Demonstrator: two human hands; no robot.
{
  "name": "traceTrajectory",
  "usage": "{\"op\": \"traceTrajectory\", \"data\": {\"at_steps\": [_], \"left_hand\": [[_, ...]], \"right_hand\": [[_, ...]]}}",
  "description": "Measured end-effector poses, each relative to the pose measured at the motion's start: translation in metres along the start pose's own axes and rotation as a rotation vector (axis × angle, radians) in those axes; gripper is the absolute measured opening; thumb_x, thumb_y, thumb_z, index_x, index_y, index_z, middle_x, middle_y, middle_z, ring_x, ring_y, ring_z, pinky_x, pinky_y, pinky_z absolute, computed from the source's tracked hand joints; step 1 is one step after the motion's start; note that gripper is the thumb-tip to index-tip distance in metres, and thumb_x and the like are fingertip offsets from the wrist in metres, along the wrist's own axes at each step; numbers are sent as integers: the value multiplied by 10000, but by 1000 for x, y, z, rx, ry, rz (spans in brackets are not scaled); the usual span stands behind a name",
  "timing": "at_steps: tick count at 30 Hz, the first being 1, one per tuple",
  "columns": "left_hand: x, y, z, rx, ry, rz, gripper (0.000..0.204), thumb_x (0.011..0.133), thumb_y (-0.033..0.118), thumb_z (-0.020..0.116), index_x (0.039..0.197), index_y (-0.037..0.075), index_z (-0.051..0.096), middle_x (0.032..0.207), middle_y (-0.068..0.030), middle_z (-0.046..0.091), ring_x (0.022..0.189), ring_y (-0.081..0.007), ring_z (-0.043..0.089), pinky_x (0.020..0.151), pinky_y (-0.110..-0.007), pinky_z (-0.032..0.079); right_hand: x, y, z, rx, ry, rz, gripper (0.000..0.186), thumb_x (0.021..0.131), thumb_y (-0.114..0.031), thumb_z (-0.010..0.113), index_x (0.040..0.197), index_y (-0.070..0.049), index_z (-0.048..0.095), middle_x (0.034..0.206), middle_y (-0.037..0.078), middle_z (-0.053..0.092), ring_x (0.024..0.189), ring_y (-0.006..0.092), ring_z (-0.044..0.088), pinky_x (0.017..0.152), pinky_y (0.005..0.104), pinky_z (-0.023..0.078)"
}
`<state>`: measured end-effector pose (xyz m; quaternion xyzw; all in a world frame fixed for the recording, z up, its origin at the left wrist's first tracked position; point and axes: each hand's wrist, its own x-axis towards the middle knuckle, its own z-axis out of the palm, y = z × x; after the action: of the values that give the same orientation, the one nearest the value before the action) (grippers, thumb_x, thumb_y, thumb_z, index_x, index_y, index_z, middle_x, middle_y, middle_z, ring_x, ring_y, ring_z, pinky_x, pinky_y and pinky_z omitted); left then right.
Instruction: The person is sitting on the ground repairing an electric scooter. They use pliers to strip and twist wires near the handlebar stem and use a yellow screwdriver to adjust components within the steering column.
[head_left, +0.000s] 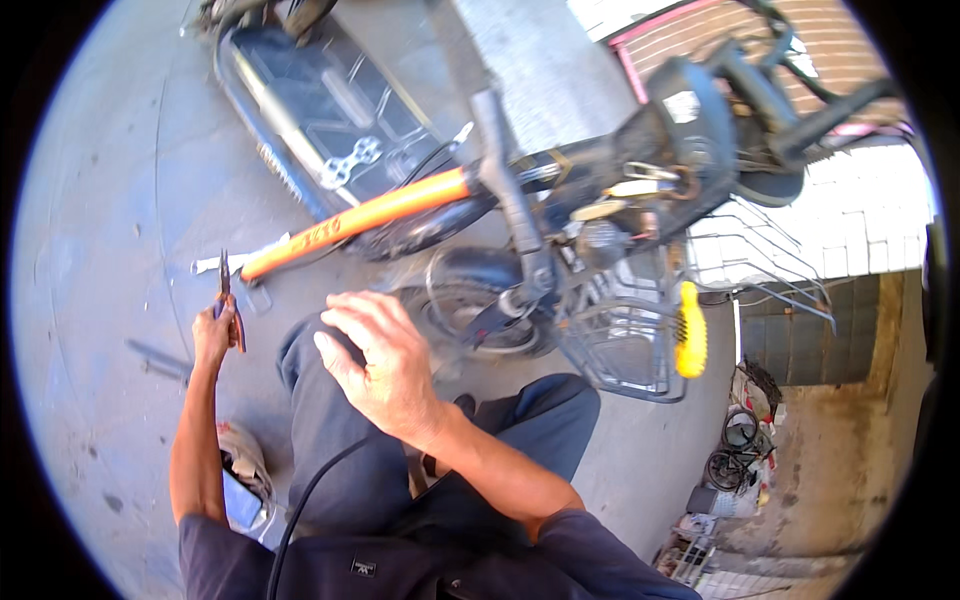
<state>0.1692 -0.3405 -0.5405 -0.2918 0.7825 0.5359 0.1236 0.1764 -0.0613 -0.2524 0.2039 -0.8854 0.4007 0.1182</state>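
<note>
My left hand (pixel 213 335) grips a pair of red-handled pliers (pixel 227 296), jaws pointing away from me, low over the concrete at the left. My right hand (pixel 380 365) hangs open, fingers spread, above my knee and just short of the small front wheel (pixel 470 305) of a bicycle lying on its side. The bicycle's orange frame tube (pixel 360 218) runs from the pliers' side toward the dark fork (pixel 515 215) in the middle.
A wire basket (pixel 625 345) and a yellow brush-like piece (pixel 690 330) hang at the bicycle's right. A black scooter deck (pixel 320 115) lies behind. A white tool (pixel 215 264) lies on the concrete (pixel 100 250). Wheels and clutter (pixel 740 450) are stacked at lower right.
</note>
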Motion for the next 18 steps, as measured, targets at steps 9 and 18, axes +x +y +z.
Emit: {"op": "traceTrajectory", "data": {"at_steps": [9, 18], "left_hand": [[-178, 281, -42, -383, -353, 389, 295, 950, 286, 599, 871, 4, 628, 651, -61, 633, 465, -74, 521, 406, -210, 293], [-280, 414, -13, -494, -825, 525, 320, 938, 315, 630, 810, 22, 635, 559, -7, 524, 437, -64, 441, 419, -213, 311]], "right_hand": [[3, -47, -58, 598, -16, 472, 380, 938, -315, 696, 1059, 34, 606, 915, 80, 669, 825, 136, 647, 669, 264, 541], [23, -87, -152, 918, -119, 518, 640, 919, -649, 538, 962, -14, 610, 790, 66, 612, 585, 169, 666, 449, 263, 544]]}}
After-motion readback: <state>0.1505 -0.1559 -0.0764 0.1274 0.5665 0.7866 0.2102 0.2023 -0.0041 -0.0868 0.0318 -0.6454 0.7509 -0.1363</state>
